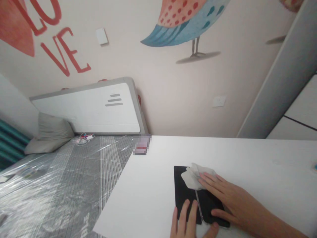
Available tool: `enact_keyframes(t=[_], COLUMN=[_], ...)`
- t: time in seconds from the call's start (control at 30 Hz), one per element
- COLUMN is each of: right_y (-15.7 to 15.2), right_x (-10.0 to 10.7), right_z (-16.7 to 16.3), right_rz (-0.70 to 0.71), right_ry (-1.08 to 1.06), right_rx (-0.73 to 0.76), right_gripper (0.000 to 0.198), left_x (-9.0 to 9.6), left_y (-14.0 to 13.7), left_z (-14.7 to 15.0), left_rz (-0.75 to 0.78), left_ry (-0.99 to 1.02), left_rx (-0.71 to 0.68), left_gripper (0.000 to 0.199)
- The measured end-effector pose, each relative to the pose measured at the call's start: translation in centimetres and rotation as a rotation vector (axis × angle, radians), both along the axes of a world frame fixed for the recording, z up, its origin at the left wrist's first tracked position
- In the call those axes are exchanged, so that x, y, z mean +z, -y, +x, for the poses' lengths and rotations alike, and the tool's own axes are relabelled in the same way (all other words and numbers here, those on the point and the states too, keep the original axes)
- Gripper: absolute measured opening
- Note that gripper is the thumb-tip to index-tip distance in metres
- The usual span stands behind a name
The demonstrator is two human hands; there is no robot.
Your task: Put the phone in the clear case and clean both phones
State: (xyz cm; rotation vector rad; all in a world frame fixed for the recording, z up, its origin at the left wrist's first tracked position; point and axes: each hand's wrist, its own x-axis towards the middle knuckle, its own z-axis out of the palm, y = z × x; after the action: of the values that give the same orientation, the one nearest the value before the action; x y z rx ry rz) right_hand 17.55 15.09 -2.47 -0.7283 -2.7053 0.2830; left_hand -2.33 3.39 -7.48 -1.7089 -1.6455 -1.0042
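Observation:
Two flat black rectangles lie side by side on the white table. The left one is a plain black slab (181,188). The right one has a thin silver edge and looks like a smartphone (208,206). My left hand (187,221) rests with fingers spread on the lower part of the black slab, its thumb near the phone's bottom edge. A crumpled white tissue (192,178) covers the top of both rectangles. My right hand (226,196) lies over it with fingers stretched out flat, pressing on the tissue, while its thumb touches the phone's lower right side.
The white table (138,198) ends at a slanted left edge. A pixelated pinkish item (142,145) sits at its far left corner. Beyond is a bed with a plastic-covered mattress (61,185), a grey cushion (53,129) and a coiled white cable (84,138).

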Motion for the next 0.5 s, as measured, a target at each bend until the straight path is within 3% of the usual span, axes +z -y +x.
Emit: enact_keyframes(t=[0.07,0.17,0.33,0.4,0.5], right_y=[1.4,1.9,-0.9,-0.1,2.3], right_x=[1.1,2.2,2.7,2.5,2.3], right_z=[-0.1,-0.3,-1.0,-0.9,0.0], right_rz=[-0.081,-0.172,-0.177,-0.168,-0.182], right_ry=[0.022,0.048,0.108,0.106,0.033], right_rx=[0.107,0.212,-0.100,-0.009,0.199], right_gripper=[0.087,0.086,0.086,0.101,0.101], left_x=[1.7,3.4,3.8,3.7,3.8], left_y=[0.4,1.1,1.4,1.4,1.5], left_z=[-1.0,-2.6,-3.1,-3.1,-3.0], left_rz=[-0.080,-0.244,-0.288,-0.279,-0.261], left_ry=[-0.205,-0.340,-0.398,-0.400,-0.407], left_rx=[-0.222,-0.275,-0.290,-0.293,-0.295], left_gripper=[0.054,0.072,0.072,0.069,0.065])
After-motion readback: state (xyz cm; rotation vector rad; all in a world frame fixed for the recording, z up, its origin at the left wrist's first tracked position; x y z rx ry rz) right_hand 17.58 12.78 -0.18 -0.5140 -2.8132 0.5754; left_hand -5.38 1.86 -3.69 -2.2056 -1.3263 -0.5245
